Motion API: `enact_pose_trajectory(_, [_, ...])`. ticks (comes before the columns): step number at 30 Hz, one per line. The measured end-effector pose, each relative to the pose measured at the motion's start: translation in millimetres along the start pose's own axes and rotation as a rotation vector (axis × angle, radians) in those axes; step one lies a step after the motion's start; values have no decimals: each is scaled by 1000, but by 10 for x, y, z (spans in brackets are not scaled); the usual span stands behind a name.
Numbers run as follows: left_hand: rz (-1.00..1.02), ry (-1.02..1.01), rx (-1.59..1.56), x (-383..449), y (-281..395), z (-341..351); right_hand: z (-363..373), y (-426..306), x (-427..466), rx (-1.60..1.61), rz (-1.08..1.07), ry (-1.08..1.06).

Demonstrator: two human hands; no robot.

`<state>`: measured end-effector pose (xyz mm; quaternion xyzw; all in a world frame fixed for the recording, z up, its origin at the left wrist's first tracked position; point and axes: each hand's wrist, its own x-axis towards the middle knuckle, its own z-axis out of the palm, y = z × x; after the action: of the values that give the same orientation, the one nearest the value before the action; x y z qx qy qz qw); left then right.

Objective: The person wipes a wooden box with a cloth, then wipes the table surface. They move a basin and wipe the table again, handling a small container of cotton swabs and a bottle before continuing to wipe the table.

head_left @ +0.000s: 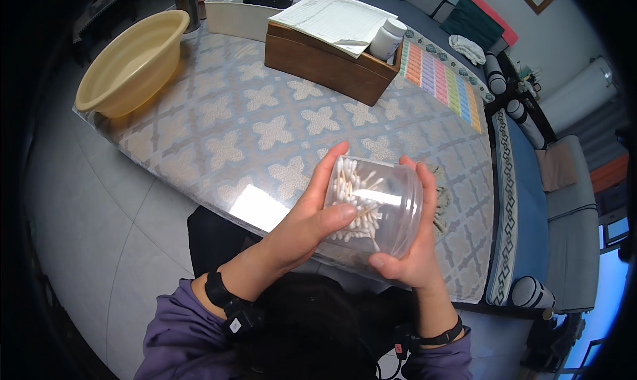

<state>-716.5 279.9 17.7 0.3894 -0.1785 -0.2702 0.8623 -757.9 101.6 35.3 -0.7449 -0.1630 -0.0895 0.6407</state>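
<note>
A clear plastic jar of cotton swabs (366, 201) lies tilted on its side between my two hands, above the near part of the patterned table. Around its base end is my left hand (318, 206), its thumb across the jar's wall. My right hand (415, 245) holds the other end, at the ridged rim or lid, with the thumb below and the fingers behind. The cotton swabs (356, 201) are bunched toward the left end. Whether a lid closes the right end is hard to tell. Part of a crumpled greenish cloth (441, 201) shows just right of my right hand.
A yellow plastic basin (132, 64) stands at the table's left edge. Farther back are a brown wooden box (326, 64) with papers (333, 19) and a white bottle (388, 39), and a white bin (234, 19). A blue-cushioned bench (525, 206) borders the right side.
</note>
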Motion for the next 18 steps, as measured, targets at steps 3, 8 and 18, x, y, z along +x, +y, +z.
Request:
enact_pose_trajectory(3, [106,17,98,5,-49,37,-3,21,-16,85,-48,-42])
enact_pose_trajectory(8, [188,31,139,-9,-156,31,44,92,-58,49,-178,-1])
enact_pose_trajectory(18, [57,-56,76,-49,-69,-19,59,206,-130,-143,-297,82])
